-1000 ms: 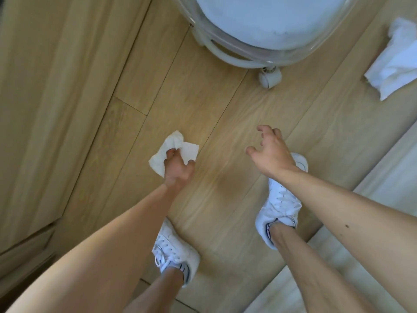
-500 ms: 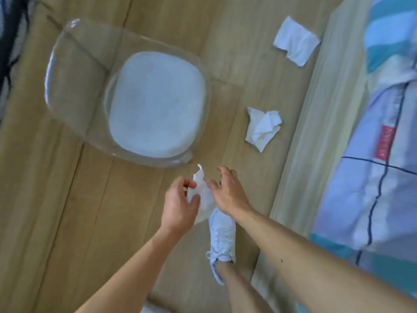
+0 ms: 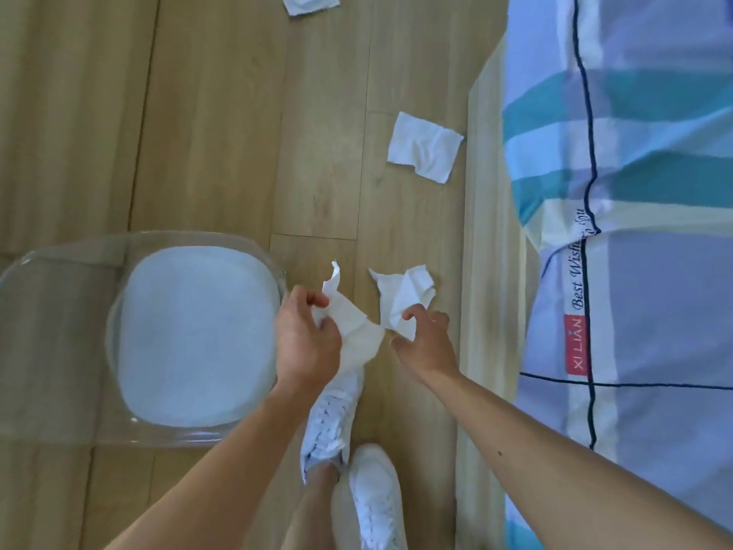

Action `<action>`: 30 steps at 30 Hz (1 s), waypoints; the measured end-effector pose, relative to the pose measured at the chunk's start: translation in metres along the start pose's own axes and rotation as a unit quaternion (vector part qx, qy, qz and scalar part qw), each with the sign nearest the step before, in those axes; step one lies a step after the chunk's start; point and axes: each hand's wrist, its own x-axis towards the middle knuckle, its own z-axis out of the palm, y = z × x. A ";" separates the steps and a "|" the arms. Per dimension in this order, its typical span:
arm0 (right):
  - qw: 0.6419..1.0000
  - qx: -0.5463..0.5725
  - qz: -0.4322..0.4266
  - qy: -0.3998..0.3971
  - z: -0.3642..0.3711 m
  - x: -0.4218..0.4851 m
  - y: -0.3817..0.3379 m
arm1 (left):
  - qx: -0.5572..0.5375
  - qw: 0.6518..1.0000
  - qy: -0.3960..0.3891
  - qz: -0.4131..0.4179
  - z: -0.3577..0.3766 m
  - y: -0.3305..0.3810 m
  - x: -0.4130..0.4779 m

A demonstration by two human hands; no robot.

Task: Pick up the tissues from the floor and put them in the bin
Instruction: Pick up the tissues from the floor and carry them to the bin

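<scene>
Head view: the left hand (image 3: 305, 343) grips one tissue (image 3: 351, 327) with closed fingers; the right hand (image 3: 426, 345) is open, reaching for a crumpled tissue (image 3: 400, 295) on the floor (image 3: 222, 113) beside the bed (image 3: 634, 192). Risk: the loosely hanging held tissue may slip out. Compared with half a second ago, the hands are apart and another tissue (image 3: 424, 146) lies nearer. No bin is visible.

Left hand (image 3: 307, 343) fingers pinched closed; right hand (image 3: 426, 345) fingers spread, reaching down.
</scene>
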 end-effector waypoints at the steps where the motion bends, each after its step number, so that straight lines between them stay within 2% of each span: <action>1: 1.000 0.003 0.008 -0.005 0.009 0.013 0.005 | -0.004 1.000 0.002 -0.005 0.007 -0.003 0.009; 5: 1.000 0.013 -0.001 -0.002 0.049 0.076 0.022 | -0.031 0.999 -0.006 -0.031 0.041 -0.020 0.046; 9: 0.999 -0.012 0.024 -0.035 0.081 0.128 0.038 | -0.046 0.997 -0.015 -0.066 0.069 -0.034 0.066; 12: 0.996 -0.038 0.044 -0.071 0.091 0.144 0.043 | -0.053 0.995 -0.018 -0.081 0.079 -0.043 0.069; 15: 0.995 -0.077 0.031 -0.056 0.090 0.147 0.039 | -0.046 0.995 -0.030 -0.088 0.074 -0.047 0.071; 18: 0.996 0.056 0.056 -0.044 0.062 0.140 0.020 | -0.045 0.993 -0.042 -0.098 0.061 -0.039 0.081; 20: 0.990 0.128 0.051 -0.005 0.032 0.131 -0.001 | -0.051 0.992 -0.044 -0.104 0.048 -0.024 0.088; 23: 0.965 0.256 0.045 0.030 -0.019 0.120 -0.050 | -0.100 0.988 -0.045 -0.105 0.030 0.015 0.106; 26: 0.933 0.357 0.044 0.019 -0.069 0.110 -0.111 | -0.157 0.982 -0.045 -0.099 0.017 0.070 0.129; 30: 0.907 0.422 0.021 0.007 -0.124 0.115 -0.178 | -0.165 0.984 -0.041 -0.053 0.008 0.143 0.170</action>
